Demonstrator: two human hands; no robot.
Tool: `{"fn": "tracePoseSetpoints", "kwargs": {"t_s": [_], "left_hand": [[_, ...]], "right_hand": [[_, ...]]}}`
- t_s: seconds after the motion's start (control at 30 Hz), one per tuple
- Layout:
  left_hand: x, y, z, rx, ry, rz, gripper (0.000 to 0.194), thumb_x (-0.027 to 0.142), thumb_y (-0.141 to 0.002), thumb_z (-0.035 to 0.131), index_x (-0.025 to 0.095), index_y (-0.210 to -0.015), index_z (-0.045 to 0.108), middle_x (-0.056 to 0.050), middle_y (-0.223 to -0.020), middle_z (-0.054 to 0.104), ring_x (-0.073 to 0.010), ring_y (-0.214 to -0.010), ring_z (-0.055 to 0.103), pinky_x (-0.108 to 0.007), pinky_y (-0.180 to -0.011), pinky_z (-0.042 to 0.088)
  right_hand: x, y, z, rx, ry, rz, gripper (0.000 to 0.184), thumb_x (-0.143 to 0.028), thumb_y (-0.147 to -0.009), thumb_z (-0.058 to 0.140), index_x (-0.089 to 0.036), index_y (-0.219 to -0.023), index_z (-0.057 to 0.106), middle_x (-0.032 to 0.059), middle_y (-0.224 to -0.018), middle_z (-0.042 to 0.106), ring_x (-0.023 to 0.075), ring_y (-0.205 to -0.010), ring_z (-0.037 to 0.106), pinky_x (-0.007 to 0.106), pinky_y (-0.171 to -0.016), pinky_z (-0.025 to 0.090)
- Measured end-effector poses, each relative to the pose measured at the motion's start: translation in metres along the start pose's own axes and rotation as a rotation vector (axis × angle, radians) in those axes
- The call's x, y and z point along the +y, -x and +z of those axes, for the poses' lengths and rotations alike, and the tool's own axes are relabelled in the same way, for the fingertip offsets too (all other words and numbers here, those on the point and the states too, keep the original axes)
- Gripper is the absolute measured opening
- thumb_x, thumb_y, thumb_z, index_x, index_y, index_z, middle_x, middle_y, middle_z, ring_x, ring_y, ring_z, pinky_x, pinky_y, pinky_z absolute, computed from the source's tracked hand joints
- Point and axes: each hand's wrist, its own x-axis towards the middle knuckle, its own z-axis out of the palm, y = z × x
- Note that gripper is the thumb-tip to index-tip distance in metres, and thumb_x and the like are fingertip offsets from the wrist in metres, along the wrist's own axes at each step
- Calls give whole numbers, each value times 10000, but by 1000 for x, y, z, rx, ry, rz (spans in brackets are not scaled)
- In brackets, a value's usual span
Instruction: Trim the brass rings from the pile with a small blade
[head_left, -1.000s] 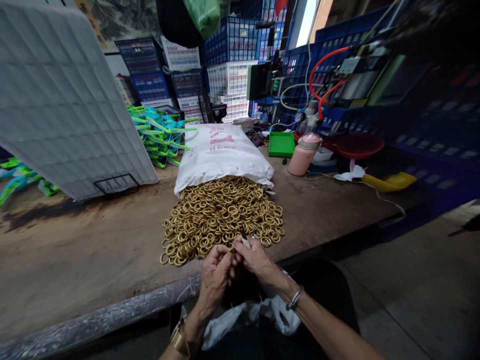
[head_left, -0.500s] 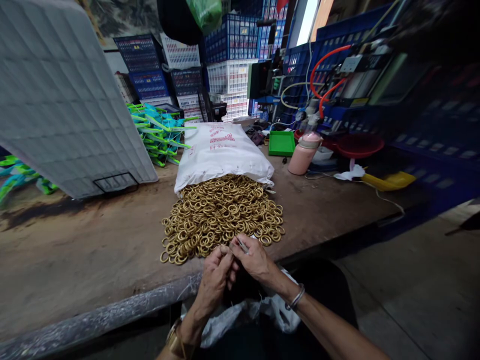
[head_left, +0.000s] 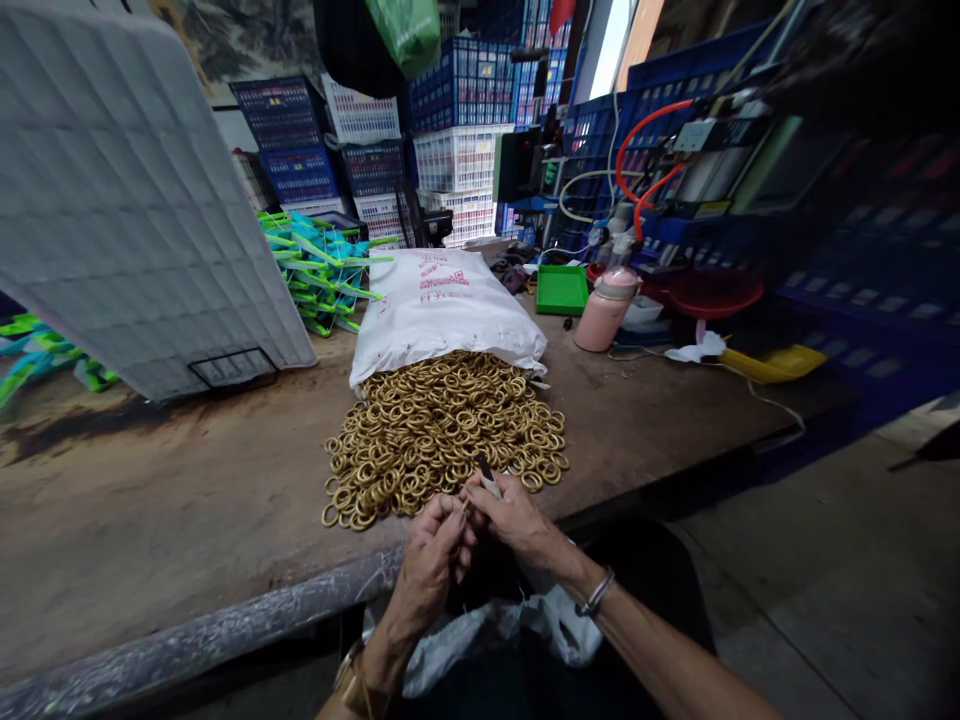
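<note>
A heap of gold-coloured rings (head_left: 439,435) spills from the mouth of a white sack (head_left: 450,310) on the bench. At the heap's near edge my two hands meet, fingertips almost touching. My left hand (head_left: 433,550) is closed in a pinch on a gold-coloured ring (head_left: 466,506), mostly covered by the fingers. My right hand (head_left: 521,520) is wrapped round a slim knife-like tool (head_left: 487,476), whose dark tip and pale part stick out above the fingers. Its exact kind is hard to make out.
A white padded panel (head_left: 142,200) leans at left beside green and blue plastic pieces (head_left: 322,270). A pink bottle (head_left: 606,310), a green tray (head_left: 562,290) and a yellow scoop (head_left: 776,362) sit at right. Below my hands hangs a pale sack (head_left: 450,650).
The tool in my right hand has turned, and its dark tip now points up toward the rings. My hands stay close together in nearly the same place.
</note>
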Motion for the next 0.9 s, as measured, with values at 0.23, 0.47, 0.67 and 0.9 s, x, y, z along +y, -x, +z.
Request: {"fn": "tracePoseSetpoints", "kwargs": {"t_s": [0.23,0.47,0.67,0.9], "left_hand": [[1,1,1,44,-20,-3,291,468,-748,528,187,-746,451,63,-569,490,-28,-369,355,-137,-349,244],[2,1,1,61,-69,24,283,454,-748,529,187,-730,434,72,-551,469,-30,-373,360,-134,-349,254],[1,5,-1,60,-60,0,275,450,-753,531,188,-731,450,70,-546,492,-27,-357,366,-136,-339,245],[8,11,-1,7,119,28,285,448,-725,576,186,-727,463,58,-560,511,-26,-355,363,-144,-339,265]], "right_hand": [[-2,4,-4,134,470,-164,152,-212,-789,386,-188,-694,501,-19,-609,505,103,-559,429,208,-549,310],[3,16,1,-9,926,-190,218,-52,-637,388,-188,-768,495,12,-652,562,130,-600,484,229,-549,251],[0,9,-5,68,1056,-75,203,-65,-686,400,-173,-825,501,40,-685,596,139,-590,503,243,-533,239],[2,1,-9,142,673,-119,133,-163,-780,387,-187,-689,482,-9,-598,510,111,-555,435,221,-536,292]]}}
